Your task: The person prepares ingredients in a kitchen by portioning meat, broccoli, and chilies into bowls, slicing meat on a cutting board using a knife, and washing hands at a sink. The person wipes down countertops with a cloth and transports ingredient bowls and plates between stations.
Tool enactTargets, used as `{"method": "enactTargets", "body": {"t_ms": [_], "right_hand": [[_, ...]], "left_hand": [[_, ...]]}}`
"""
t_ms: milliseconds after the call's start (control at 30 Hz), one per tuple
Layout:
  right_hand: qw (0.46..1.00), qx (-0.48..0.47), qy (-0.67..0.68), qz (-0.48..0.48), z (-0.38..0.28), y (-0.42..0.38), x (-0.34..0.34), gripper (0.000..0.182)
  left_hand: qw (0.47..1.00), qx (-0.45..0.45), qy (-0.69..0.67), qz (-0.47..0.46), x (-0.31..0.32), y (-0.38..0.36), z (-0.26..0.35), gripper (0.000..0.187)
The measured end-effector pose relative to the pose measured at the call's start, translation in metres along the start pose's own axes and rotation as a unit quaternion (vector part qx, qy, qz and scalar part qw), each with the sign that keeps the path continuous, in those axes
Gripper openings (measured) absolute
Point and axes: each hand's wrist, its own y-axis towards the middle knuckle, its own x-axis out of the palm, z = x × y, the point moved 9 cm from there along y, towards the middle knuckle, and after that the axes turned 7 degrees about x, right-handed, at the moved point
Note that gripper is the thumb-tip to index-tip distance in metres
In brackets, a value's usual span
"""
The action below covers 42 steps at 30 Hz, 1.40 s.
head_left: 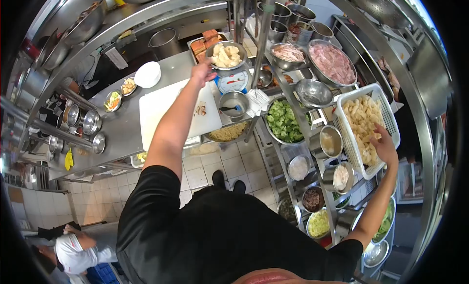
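My left hand (201, 73) is at the near left rim of a metal bowl (240, 64), its fingers apart; contact with the rim is hard to tell. Pale yellow chunks (225, 55) fill this bowl, which sits on a dial scale (233, 82) with a blue edge. Off to the right, my right hand (385, 145) reaches over the side of a white plastic basket (392, 120). Its fingers are spread and partly curled at the pale yellow pieces (360, 119) inside. No piece shows clearly in its grasp.
A white cutting board (149, 119) with dark scraps lies below my left forearm. Metal rack posts (264, 34) stand between my hands. Bowls of broccoli (285, 120) and raw pink meat (332, 63) occupy the right rack. Another person (75, 252) is at lower left.
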Motion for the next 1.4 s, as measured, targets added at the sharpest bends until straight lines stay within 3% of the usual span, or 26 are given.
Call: {"method": "enactTargets", "body": {"t_ms": [133,167,233,267,333,400,433,467,500,533,600,633,667,700,733,767,800,933,1133,1167,1200,1333,1400], "right_hand": [[1.0,-0.024,0.009,-0.009,-0.068,-0.031,-0.002,0.056],[0.997,-0.071,0.009,-0.003,-0.093,-0.037,-0.005,0.058],[0.992,-0.122,0.044,0.006,-0.146,-0.075,-0.004,0.057],[0.988,-0.132,0.075,0.001,-0.179,-0.096,0.003,0.055],[0.967,-0.218,0.132,-0.018,-0.245,-0.124,0.033,0.051],[0.931,-0.283,0.184,-0.138,-0.297,-0.143,0.1,0.045],[0.914,-0.264,0.204,-0.232,-0.31,-0.137,0.151,0.043],[0.892,-0.235,0.22,-0.318,-0.324,-0.137,0.206,0.041],[0.869,-0.19,0.266,-0.371,-0.344,-0.141,0.257,0.04],[0.841,-0.143,0.307,-0.423,-0.365,-0.147,0.311,0.039],[0.879,-0.009,0.263,-0.398,-0.345,-0.136,0.423,0.03],[0.897,-0.207,0.15,-0.36,-0.301,-0.107,0.508,0.027],[0.884,-0.386,0.049,-0.257,-0.261,-0.089,0.582,0.026],[0.914,-0.2,0.068,-0.345,-0.253,-0.109,0.61,0.026],[0.894,-0.002,0.157,-0.419,-0.256,-0.143,0.629,0.026],[0.864,0.109,0.208,-0.445,-0.258,-0.176,0.642,0.027],[0.843,0.152,0.231,-0.462,-0.266,-0.203,0.654,0.027],[0.783,0.207,0.297,-0.506,-0.315,-0.287,0.694,0.029],[0.72,0.206,0.393,-0.533,-0.413,-0.328,0.741,0.033],[0.72,0.185,0.392,-0.542,-0.431,-0.325,0.752,0.034],[0.735,0.099,0.355,-0.569,-0.44,-0.31,0.778,0.03],[0.789,0.261,0.225,-0.508,-0.529,-0.319,0.803,0.031],[0.809,0.32,0.197,-0.452,-0.589,-0.352,0.781,0.039]], "left_hand": [[0.999,0.041,-0.028,0.012,0.013,0.011,0.003,0.027],[0.998,0.022,-0.059,0.021,0.005,-0.005,0.004,0.024],[0.991,0.064,-0.099,-0.069,-0.002,-0.019,0.009,0.018],[0.99,0.076,-0.101,-0.057,-0.023,-0.056,0.021,0.015],[0.984,0.024,-0.141,-0.104,-0.071,-0.101,0.005,0.016],[0.98,0.013,-0.169,-0.104,-0.133,-0.142,-0.022,0.014],[0.979,-0.002,-0.177,-0.097,-0.177,-0.157,-0.047,0.009],[0.979,-0.048,-0.105,-0.168,-0.225,-0.175,-0.073,0.005],[0.993,0.015,-0.082,-0.082,-0.278,-0.216,-0.06,0.003],[0.996,-0.001,-0.049,-0.078,-0.334,-0.232,-0.087,0.006],[0.999,-0.013,-0.038,-0.018,-0.446,-0.292,-0.105,0.011],[0.998,-0.032,-0.043,0.028,-0.51,-0.313,-0.126,0.012],[0.995,-0.054,-0.052,0.071,-0.569,-0.334,-0.148,0.013],[0.988,-0.057,-0.067,0.128,-0.624,-0.359,-0.153,0.012],[0.978,-0.06,-0.082,0.184,-0.676,-0.383,-0.156,0.012],[0.969,-0.043,-0.102,0.221,-0.728,-0.397,-0.163,0.01],[0.958,-0.026,-0.123,0.257,-0.776,-0.408,-0.169,0.009],[0.866,0.067,-0.173,0.464,-0.951,-0.441,-0.127,0.005],[0.71,0.199,-0.273,0.617,-1.166,-0.393,-0.083,0.005],[0.679,0.207,-0.296,0.639,-1.2,-0.387,-0.074,0.007],[0.647,0.215,-0.318,0.659,-1.229,-0.383,-0.067,0.01],[0.616,0.218,-0.285,0.702,-1.345,-0.38,-0.05,0.01],[0.607,0.2,-0.292,0.712,-1.393,-0.375,-0.042,0.01]]}}
